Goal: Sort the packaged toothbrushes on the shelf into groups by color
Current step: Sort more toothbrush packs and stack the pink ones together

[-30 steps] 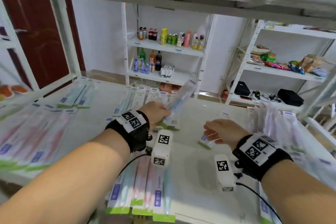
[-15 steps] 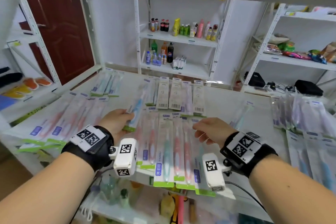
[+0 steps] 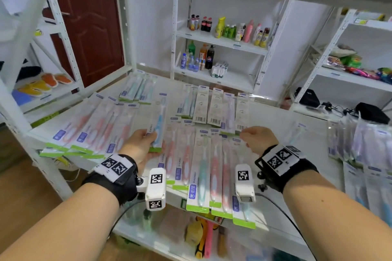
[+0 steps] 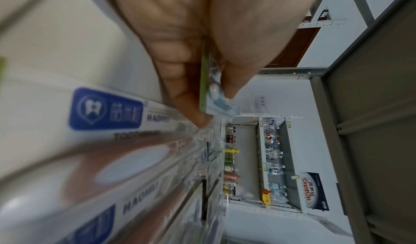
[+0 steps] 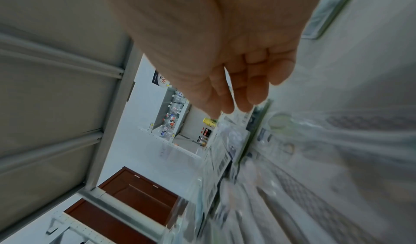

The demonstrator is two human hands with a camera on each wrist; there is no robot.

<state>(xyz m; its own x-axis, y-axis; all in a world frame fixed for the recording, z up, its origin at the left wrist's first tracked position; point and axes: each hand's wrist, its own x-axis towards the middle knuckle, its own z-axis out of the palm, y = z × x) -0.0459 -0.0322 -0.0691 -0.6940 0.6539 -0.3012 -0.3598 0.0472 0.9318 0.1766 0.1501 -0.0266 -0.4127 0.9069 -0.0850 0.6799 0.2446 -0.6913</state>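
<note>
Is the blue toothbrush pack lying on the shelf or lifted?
Lifted. The left hand grips the blue pack at its green bottom end, holding it above the pink packs.

This is a small shop, or a room fitted out as one. A white metal shelf (image 3: 275, 116) is spread with rows of carded toothbrush packs (image 3: 199, 174), some turned barcode-up. Behind that shelf stands a white rack of drink bottles (image 3: 229, 27) with small price tags on its edges, to the right of it another rack holds bright snack bags (image 3: 347, 61), and to the left slippers (image 3: 42, 85) lie on a lower shelf beside a dark red door (image 3: 89, 23).
</note>
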